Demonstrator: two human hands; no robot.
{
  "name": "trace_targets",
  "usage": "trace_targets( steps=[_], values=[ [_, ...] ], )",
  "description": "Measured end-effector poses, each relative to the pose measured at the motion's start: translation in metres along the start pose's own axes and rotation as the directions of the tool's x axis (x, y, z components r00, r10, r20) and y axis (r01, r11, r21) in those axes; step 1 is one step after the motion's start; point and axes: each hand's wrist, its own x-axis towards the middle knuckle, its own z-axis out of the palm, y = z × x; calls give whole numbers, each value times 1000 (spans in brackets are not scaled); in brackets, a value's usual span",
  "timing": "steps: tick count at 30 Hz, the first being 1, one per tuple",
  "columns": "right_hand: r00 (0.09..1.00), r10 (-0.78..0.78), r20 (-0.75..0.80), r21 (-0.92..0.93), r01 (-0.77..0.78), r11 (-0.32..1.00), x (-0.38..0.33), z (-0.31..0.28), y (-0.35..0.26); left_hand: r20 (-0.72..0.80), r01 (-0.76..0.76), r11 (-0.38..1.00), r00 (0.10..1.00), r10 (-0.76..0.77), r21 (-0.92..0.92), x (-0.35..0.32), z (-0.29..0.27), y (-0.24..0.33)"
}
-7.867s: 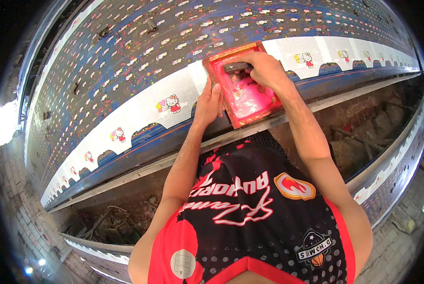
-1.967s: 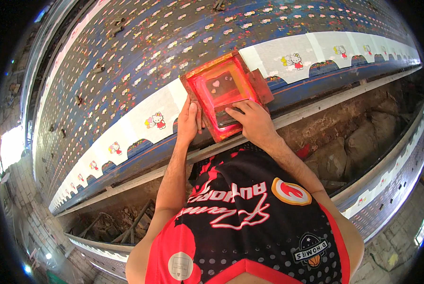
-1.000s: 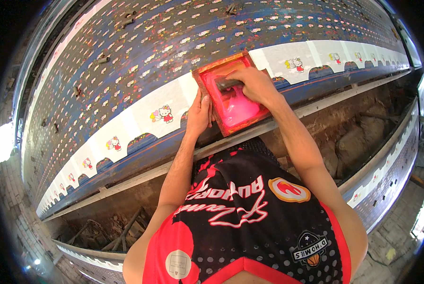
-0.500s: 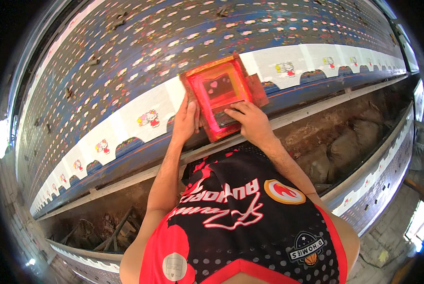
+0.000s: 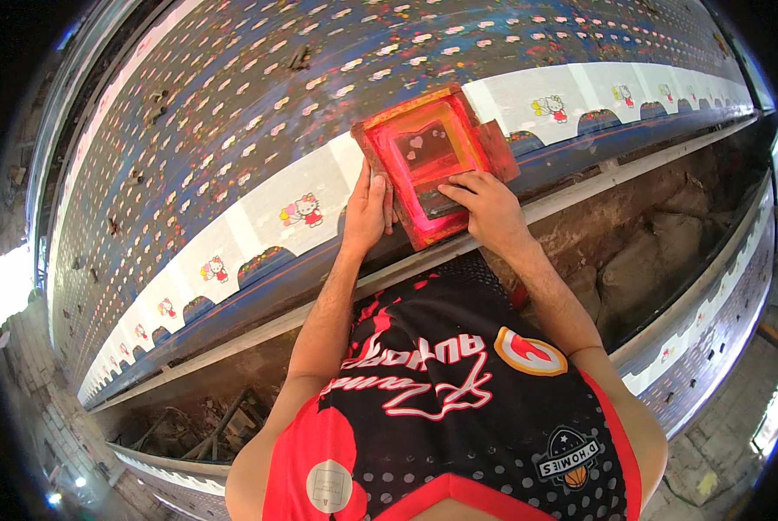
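A small wooden screen-printing frame [image 5: 484, 139], stained red and orange, lies over the white strip of material [image 5: 259, 204]. Its mesh [image 5: 428, 156] shows pink smears along the edges and small heart shapes in the middle. My left hand [image 5: 370, 208] is at the frame's left side, thumb up along the rim and fingers curled against it. Inside the frame's near end, my right hand [image 5: 493, 213] grips a dark squeegee [image 5: 439, 205], its fingers bent over the top. The squeegee's lower edge is hidden.
Cartoon figures in red with balloons [image 5: 302, 210] are printed along the strip on both sides of the frame. Behind stretches a long paint-spotted table [image 5: 259, 95]. A rail [image 5: 597, 189] edges it on my side, above a trough of debris [image 5: 658, 252]. Another printed strip [image 5: 666, 369] runs lower right.
The whole view has shifted, so the frame, strip and both hands appear farther right. Both hands keep their places on the frame and squeegee, with little visible movement between them.
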Motion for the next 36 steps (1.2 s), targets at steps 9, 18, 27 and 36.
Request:
trace_targets(
  steps=[9,18,27,36],
  values=[
    [999,-4,52,75,0,997,-9,-6,22,-66,66,995,996,-61,71,5,19,11],
    [994,-4,106,66,-3,998,-7,-13,19,-74,83,984,995,-72,157,2,19,15],
    [990,-27,139,131,9,991,73,-14,42,-72,158,965,987,-146,210,-2,22,30],
    [995,9,100,32,-12,999,77,9,48,-22,174,961,985,-173,215,-4,13,29]
  ],
)
